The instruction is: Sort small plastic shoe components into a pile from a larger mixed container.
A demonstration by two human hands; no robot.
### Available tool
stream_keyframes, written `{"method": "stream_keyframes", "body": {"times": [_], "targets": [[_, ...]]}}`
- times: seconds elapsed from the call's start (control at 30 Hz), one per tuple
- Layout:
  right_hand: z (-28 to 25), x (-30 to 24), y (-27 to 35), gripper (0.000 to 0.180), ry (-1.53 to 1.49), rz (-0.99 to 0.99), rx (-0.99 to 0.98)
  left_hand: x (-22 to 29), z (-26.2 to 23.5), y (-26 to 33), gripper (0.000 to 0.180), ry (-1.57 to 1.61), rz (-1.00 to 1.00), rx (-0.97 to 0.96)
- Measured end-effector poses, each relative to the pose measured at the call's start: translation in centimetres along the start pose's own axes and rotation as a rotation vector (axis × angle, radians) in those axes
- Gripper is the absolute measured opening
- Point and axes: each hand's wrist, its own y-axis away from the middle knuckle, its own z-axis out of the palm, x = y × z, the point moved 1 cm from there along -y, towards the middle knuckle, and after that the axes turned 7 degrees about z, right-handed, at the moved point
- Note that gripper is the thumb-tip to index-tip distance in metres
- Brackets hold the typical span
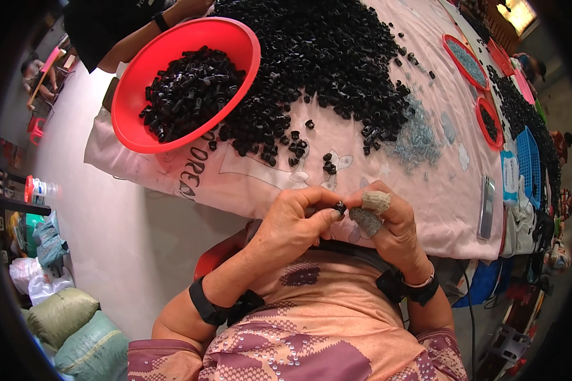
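Across the upper frame, a pink-draped surface is bearing a heap of black pieces; at upper left a red basin is holding more. At centre, the left hand is pinching one small black piece, the right hand (whether gripping anything, I cannot tell) curling beside it.

1. Small black piece at the left fingertips: hard plastic by its look, with a glossy glint.
2. Cream wrap around the right fingers: rough, ribbed cloth; grey wrap beside it, coarse and matt.
3. Heap of black pieces beyond the fingers: plastic-looking, smooth, slightly shiny.
4. Red basin beyond them, leftward: smooth, glossy plastic.
5. Table cover just beyond them: matt, wrinkled cloth.
6. Phone to their right: smooth, glossy face.
7. Blue basket farther right: plastic lattice.
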Motion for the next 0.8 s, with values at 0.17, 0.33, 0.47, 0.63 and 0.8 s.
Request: {"method": "stream_keyframes", "body": {"times": [0.17, 0.33, 0.47, 0.63, 0.8], "targets": [[0.0, -0.2, 0.0, 0.029, 0.112, -0.044, -0.014, 0.0, 0.0, 0.1, 0.018, -0.004, 0.002, -0.014], [0.0, 0.1, 0.0, 0.033, 0.089, -0.065, -0.003, -0.1, 0.1, 0.0, 0.019, 0.007, -0.012, -0.007], [-0.1, -0.1, -0.3, 0.036, 0.214, -0.140, -0.019, 0.0, 0.0, -0.1, 0.019, 0.015, -0.023, -0.010], [0.3, 0.5, 0.2, 0.026, -0.144, 0.165, 0.068, 0.3, -0.5, 0.1, 0.021, 0.057, -0.050, -0.060], [0.6, 0.5, -1.2, 0.021, -0.053, 0.304, 0.097, -0.3, -0.3, 0.1, 0.019, 0.043, -0.004, -0.271]]}}
